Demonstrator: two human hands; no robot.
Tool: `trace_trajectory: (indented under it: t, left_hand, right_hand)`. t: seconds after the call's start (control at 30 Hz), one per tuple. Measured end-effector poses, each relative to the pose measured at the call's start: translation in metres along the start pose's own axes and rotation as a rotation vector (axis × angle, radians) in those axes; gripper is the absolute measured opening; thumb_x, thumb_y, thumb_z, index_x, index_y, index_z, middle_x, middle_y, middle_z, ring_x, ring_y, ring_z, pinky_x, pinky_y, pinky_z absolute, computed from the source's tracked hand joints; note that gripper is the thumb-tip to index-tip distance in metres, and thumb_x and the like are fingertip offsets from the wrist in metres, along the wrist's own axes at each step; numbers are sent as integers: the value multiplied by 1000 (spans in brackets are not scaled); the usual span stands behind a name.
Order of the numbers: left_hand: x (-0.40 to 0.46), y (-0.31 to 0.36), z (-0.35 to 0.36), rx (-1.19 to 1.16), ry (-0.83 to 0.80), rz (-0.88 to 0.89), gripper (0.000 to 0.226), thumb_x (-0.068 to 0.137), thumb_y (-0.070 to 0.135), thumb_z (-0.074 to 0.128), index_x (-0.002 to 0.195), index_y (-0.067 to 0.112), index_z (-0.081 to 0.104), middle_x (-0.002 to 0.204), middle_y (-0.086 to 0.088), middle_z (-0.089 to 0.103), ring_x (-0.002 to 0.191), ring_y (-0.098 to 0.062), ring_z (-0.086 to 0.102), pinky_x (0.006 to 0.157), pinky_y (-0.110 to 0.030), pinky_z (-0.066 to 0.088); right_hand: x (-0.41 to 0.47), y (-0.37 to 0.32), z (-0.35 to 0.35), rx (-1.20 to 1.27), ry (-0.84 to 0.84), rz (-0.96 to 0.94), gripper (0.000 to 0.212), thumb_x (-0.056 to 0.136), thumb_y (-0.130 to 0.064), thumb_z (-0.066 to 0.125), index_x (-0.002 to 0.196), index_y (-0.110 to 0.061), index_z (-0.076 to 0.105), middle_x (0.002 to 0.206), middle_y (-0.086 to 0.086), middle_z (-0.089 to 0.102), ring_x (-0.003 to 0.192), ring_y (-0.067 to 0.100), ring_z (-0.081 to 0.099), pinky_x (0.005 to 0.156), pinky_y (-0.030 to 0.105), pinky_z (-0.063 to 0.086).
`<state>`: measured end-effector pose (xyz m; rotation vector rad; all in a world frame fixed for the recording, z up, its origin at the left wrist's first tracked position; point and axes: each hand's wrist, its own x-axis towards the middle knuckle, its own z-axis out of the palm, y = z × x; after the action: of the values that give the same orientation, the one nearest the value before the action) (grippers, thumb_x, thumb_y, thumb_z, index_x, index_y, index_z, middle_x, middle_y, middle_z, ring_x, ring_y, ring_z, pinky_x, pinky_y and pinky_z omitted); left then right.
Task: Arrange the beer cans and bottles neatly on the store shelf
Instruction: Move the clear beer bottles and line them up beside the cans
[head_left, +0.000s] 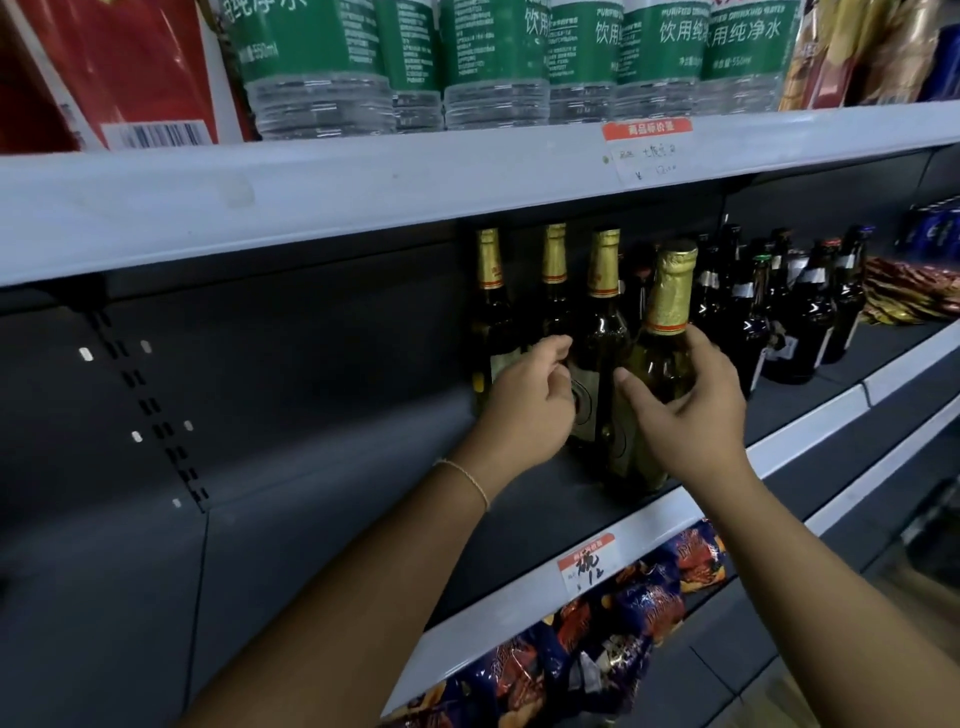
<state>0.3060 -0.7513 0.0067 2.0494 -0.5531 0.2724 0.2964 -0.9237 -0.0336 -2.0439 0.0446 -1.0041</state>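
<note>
Shelf, middle tier: right hand wrapped round front gold-foiled bottle near the edge; left hand, fingers curled against neighbouring bottle. Dark bottles crowded right; water bottles overhead.

Above the fingers, green-labelled water bottles stood in a row beside a red package. A price tag hung just under them. Below the fingers, blue and orange snack bags lay beneath another handwritten price label.

Both arms reach forward, left hand and right hand curled.
</note>
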Motion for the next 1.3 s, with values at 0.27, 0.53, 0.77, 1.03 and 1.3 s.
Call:
trace_trajectory:
  t: [0.27, 0.53, 0.77, 1.03, 1.3]
  left_hand:
    - [-41, -23, -71, -35, 116, -49, 40, 101, 10, 37, 139, 15, 44, 139, -1, 50, 124, -7, 48, 98, -13, 35]
    - [-133, -68, -186, -20, 296, -156, 37, 100, 11, 38, 136, 16, 48, 135, 1, 52, 123, -9, 50, 101, -18, 38]
    - [-225, -88, -288, 37, 400, -240, 35, 100, 12, 40, 133, 17, 51, 132, 2, 54, 122, -9, 51, 104, -23, 40]
    - [-316, -109, -364, 116, 437, -262, 37, 100, 11, 39, 135, 19, 48, 134, 2, 53, 123, -7, 49, 102, -18, 37]
    - [-370, -127, -404, 127, 416, -299, 37, 99, 11, 39, 135, 17, 48, 129, 1, 58, 120, -9, 53, 102, -27, 45]
  right_hand:
    - [-57, -79, 25, 67, -113, -219, 69, 79, -27, 81, 139, -15, 50, 118, -1, 54, 110, -3, 41, 95, -3, 26]
    - [-116, -177, 87, 190, -348, -308, 64, 79, -33, 79, 136, -20, 52, 113, -2, 58, 106, 6, 52, 95, 11, 38]
    - [-183, -270, 143, 294, -456, -324, 62, 78, -34, 80, 134, -24, 55, 110, -5, 59, 106, -1, 50, 92, 8, 40]
    - [-257, -358, 192, 412, -561, -324, 60, 79, -37, 79, 133, -30, 54, 111, -10, 58, 110, 0, 52, 97, 30, 49]
    - [-299, -399, 235, 530, -682, -241, 64, 75, -56, 74, 132, -36, 53, 118, -5, 64, 117, 19, 60, 94, 46, 54]
